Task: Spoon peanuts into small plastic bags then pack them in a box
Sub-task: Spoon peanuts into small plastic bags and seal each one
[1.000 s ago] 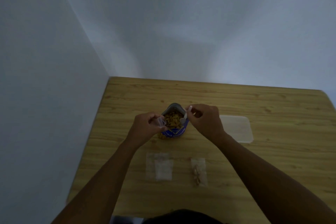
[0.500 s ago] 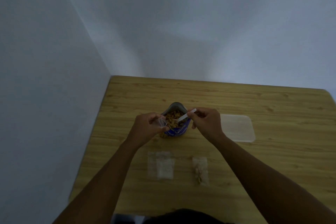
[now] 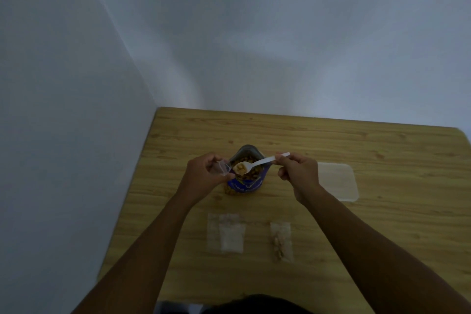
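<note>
An open blue peanut pouch (image 3: pixel 246 181) stands on the wooden table (image 3: pixel 382 150), full of peanuts. My right hand (image 3: pixel 298 173) holds a white plastic spoon (image 3: pixel 257 162) by its handle, with its bowl carrying peanuts above the pouch mouth. My left hand (image 3: pixel 204 178) pinches a small clear plastic bag (image 3: pixel 221 168) open beside the spoon's tip, just left of the pouch. A small bag with peanuts in it (image 3: pixel 280 242) lies flat near me. A translucent plastic box (image 3: pixel 337 181) sits right of my right hand.
A small pile of empty clear bags (image 3: pixel 226 233) lies flat near the front, left of the filled bag. White walls meet the table's far and left edges. The table's right edge runs out of view.
My right hand lifted the spoon out of the pouch with peanuts in it and brought its bowl toward the small bag in my left hand.
</note>
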